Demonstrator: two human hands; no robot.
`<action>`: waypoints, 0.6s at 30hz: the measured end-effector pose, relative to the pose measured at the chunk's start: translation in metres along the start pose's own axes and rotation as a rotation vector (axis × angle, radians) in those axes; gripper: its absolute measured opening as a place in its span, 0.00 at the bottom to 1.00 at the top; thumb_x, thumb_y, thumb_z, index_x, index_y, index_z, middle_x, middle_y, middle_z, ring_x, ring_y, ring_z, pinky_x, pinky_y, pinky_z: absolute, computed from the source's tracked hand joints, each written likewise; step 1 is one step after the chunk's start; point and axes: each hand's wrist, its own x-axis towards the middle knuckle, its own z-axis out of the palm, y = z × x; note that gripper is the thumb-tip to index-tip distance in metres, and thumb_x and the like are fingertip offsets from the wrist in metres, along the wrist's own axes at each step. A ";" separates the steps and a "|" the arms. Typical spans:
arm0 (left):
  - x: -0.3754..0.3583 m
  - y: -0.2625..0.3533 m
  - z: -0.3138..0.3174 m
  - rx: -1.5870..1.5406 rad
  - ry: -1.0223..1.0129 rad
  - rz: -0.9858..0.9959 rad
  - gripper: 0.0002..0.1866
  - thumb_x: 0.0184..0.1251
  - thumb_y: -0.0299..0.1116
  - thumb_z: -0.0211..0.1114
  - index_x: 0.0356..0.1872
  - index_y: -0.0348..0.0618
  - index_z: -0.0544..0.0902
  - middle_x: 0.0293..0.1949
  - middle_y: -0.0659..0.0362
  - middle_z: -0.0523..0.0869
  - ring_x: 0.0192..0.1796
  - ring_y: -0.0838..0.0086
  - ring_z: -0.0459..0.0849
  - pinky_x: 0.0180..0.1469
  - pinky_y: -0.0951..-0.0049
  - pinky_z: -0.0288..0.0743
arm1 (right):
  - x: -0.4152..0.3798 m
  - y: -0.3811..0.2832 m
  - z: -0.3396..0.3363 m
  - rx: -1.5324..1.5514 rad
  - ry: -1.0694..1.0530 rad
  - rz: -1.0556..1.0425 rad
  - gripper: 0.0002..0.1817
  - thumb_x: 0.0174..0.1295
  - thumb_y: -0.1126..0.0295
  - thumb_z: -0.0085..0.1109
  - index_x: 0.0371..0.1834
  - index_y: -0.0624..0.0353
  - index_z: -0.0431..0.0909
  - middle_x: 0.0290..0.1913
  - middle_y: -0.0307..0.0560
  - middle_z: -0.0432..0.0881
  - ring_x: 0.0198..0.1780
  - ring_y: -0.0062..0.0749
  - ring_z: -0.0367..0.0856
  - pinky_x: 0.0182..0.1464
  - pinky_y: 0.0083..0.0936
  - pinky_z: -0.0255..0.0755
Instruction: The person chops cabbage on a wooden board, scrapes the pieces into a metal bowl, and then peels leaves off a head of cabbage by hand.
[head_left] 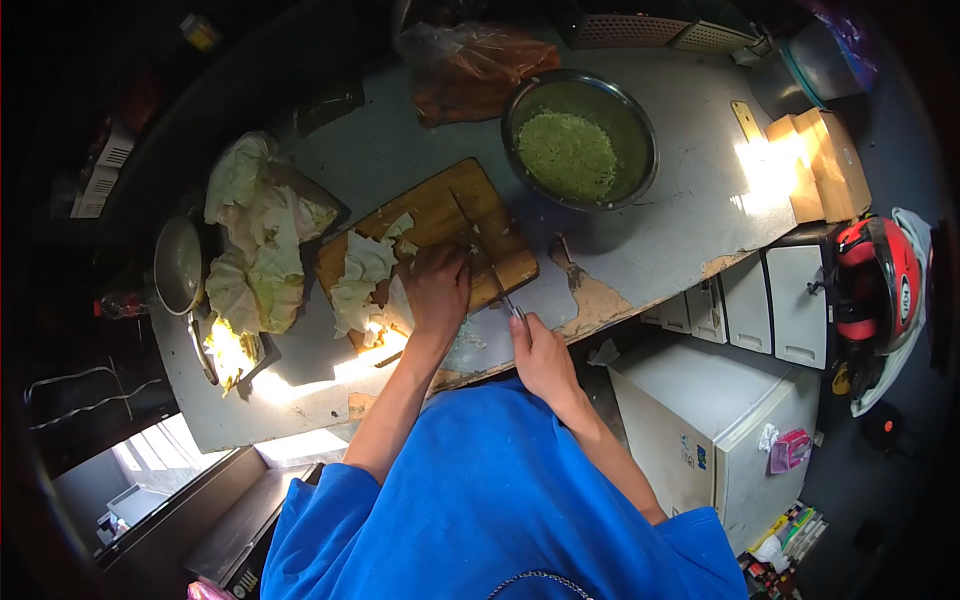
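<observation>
My right hand (543, 358) is closed around the handle of a kitchen knife (484, 246), whose blade lies across the right part of a wooden cutting board (440, 208). Just left of the blade, my left hand (440, 288) rests on the board with bent fingers, pressed on cabbage that it mostly covers. Pale cabbage leaves (362, 270) lie on the board's left side, beside that hand. Behind the board and to the right stands a metal bowl (643, 160) with finely chopped cabbage (567, 152) in it.
Larger cabbage leaves (268, 240) are heaped at the left, by a pan (180, 268). A plastic bag (475, 80) with orange contents sits at the back. Cardboard (830, 165) stands at the right end. Below the worn table edge is a white fridge (690, 400); a red helmet (885, 285) is farther right.
</observation>
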 end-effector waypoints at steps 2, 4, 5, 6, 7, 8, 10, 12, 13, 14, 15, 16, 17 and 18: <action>0.001 0.001 -0.001 -0.038 0.010 0.003 0.06 0.64 0.32 0.69 0.40 0.47 0.89 0.43 0.62 0.87 0.54 0.66 0.81 0.60 0.51 0.64 | 0.000 -0.001 -0.002 0.047 -0.017 0.012 0.22 0.79 0.54 0.45 0.39 0.65 0.73 0.28 0.70 0.81 0.36 0.74 0.80 0.39 0.59 0.71; 0.003 0.001 0.001 -0.088 0.008 -0.036 0.05 0.64 0.32 0.69 0.38 0.45 0.89 0.41 0.60 0.87 0.52 0.63 0.82 0.58 0.53 0.66 | -0.007 -0.002 -0.006 0.099 -0.009 0.005 0.22 0.79 0.55 0.47 0.38 0.65 0.74 0.27 0.69 0.80 0.35 0.72 0.80 0.37 0.56 0.71; 0.003 0.000 0.002 -0.089 0.008 -0.039 0.05 0.64 0.32 0.69 0.38 0.45 0.89 0.41 0.60 0.87 0.52 0.63 0.82 0.58 0.53 0.66 | -0.011 0.000 -0.005 0.097 -0.011 0.006 0.22 0.79 0.55 0.47 0.38 0.65 0.74 0.27 0.69 0.80 0.35 0.72 0.80 0.37 0.56 0.71; 0.004 -0.003 0.005 -0.127 -0.001 -0.058 0.07 0.64 0.31 0.69 0.39 0.43 0.90 0.41 0.56 0.88 0.48 0.59 0.84 0.54 0.55 0.71 | -0.016 0.001 -0.005 0.102 -0.005 -0.003 0.22 0.79 0.55 0.47 0.38 0.65 0.74 0.26 0.68 0.80 0.34 0.72 0.80 0.37 0.55 0.71; 0.005 -0.005 0.006 -0.166 -0.008 -0.075 0.08 0.65 0.31 0.69 0.40 0.40 0.90 0.41 0.52 0.88 0.45 0.54 0.85 0.49 0.57 0.76 | -0.019 0.003 -0.005 0.107 0.003 -0.013 0.22 0.79 0.55 0.47 0.37 0.65 0.74 0.25 0.68 0.80 0.34 0.71 0.80 0.36 0.54 0.71; 0.005 -0.006 0.007 -0.168 -0.007 -0.076 0.08 0.65 0.31 0.69 0.40 0.40 0.90 0.41 0.52 0.88 0.45 0.54 0.85 0.49 0.57 0.76 | -0.020 0.004 -0.005 0.105 0.003 -0.012 0.22 0.79 0.55 0.47 0.37 0.65 0.74 0.25 0.68 0.80 0.34 0.71 0.80 0.36 0.54 0.71; 0.007 -0.009 0.005 -0.170 -0.001 -0.053 0.08 0.64 0.30 0.69 0.40 0.39 0.90 0.40 0.50 0.88 0.43 0.52 0.86 0.47 0.56 0.77 | -0.021 0.006 -0.004 0.116 -0.024 -0.004 0.22 0.79 0.55 0.47 0.38 0.65 0.74 0.25 0.67 0.80 0.33 0.71 0.80 0.36 0.53 0.71; 0.009 -0.007 0.003 -0.173 -0.019 -0.068 0.08 0.64 0.29 0.69 0.40 0.39 0.90 0.40 0.50 0.88 0.44 0.52 0.85 0.48 0.57 0.77 | -0.020 0.003 -0.005 0.112 -0.033 0.013 0.21 0.79 0.55 0.47 0.38 0.65 0.75 0.25 0.67 0.80 0.34 0.71 0.80 0.36 0.53 0.71; 0.008 -0.006 0.001 -0.179 -0.039 -0.082 0.08 0.64 0.29 0.68 0.41 0.39 0.90 0.39 0.50 0.88 0.44 0.52 0.85 0.49 0.57 0.77 | -0.020 0.002 -0.005 0.108 -0.042 0.034 0.21 0.79 0.55 0.48 0.38 0.65 0.75 0.26 0.67 0.80 0.34 0.70 0.80 0.36 0.53 0.71; 0.008 -0.006 0.000 -0.179 -0.041 -0.082 0.08 0.64 0.29 0.68 0.41 0.39 0.90 0.39 0.50 0.88 0.44 0.52 0.85 0.49 0.57 0.77 | -0.021 0.003 -0.004 0.110 -0.042 0.035 0.21 0.79 0.55 0.48 0.38 0.65 0.75 0.26 0.67 0.80 0.34 0.70 0.80 0.36 0.53 0.71; 0.008 -0.005 0.000 -0.171 -0.035 -0.068 0.08 0.64 0.28 0.68 0.41 0.39 0.90 0.39 0.50 0.88 0.45 0.53 0.85 0.50 0.57 0.77 | -0.021 0.003 -0.003 0.107 -0.033 0.022 0.22 0.79 0.55 0.47 0.38 0.65 0.75 0.26 0.67 0.80 0.34 0.71 0.80 0.36 0.54 0.71; 0.008 -0.004 0.001 -0.163 -0.030 -0.054 0.08 0.64 0.28 0.68 0.41 0.40 0.90 0.40 0.50 0.88 0.46 0.53 0.85 0.50 0.58 0.77 | -0.021 0.004 -0.001 0.104 -0.022 0.010 0.22 0.79 0.54 0.47 0.39 0.65 0.75 0.26 0.68 0.81 0.35 0.72 0.80 0.37 0.55 0.71; 0.007 -0.004 0.002 -0.165 -0.033 -0.051 0.08 0.64 0.28 0.68 0.41 0.40 0.90 0.40 0.50 0.88 0.46 0.53 0.85 0.50 0.58 0.77 | -0.020 0.006 0.001 0.106 -0.020 0.013 0.22 0.79 0.54 0.47 0.39 0.65 0.75 0.26 0.68 0.81 0.35 0.72 0.80 0.37 0.55 0.71; 0.006 -0.004 0.004 -0.169 -0.019 -0.061 0.07 0.63 0.28 0.68 0.39 0.41 0.90 0.39 0.53 0.88 0.45 0.54 0.84 0.53 0.58 0.74 | -0.019 0.008 0.004 0.081 -0.008 0.002 0.22 0.79 0.54 0.46 0.39 0.65 0.75 0.27 0.69 0.81 0.35 0.73 0.80 0.38 0.56 0.71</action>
